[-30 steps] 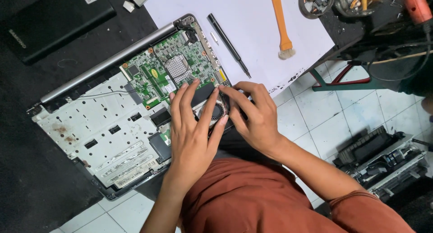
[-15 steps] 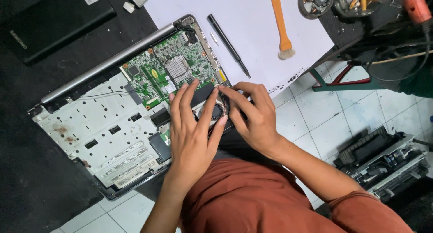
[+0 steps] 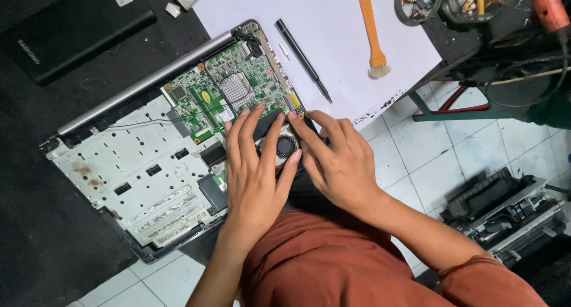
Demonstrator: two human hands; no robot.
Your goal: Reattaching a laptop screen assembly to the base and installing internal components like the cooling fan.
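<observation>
Left hand (image 3: pixel 253 170), right hand (image 3: pixel 339 161) unmoved on cooling fan (image 3: pixel 285 145)

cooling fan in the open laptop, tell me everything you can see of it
The fan is a small round black blower with a dark hub, set in a black housing at the corner of the opened laptop, just below the green board. It lies flat, mostly hidden. The left hand covers its left side, fingers spread over the housing; the right hand presses at its upper right edge. The blades are too small to make out.
</observation>
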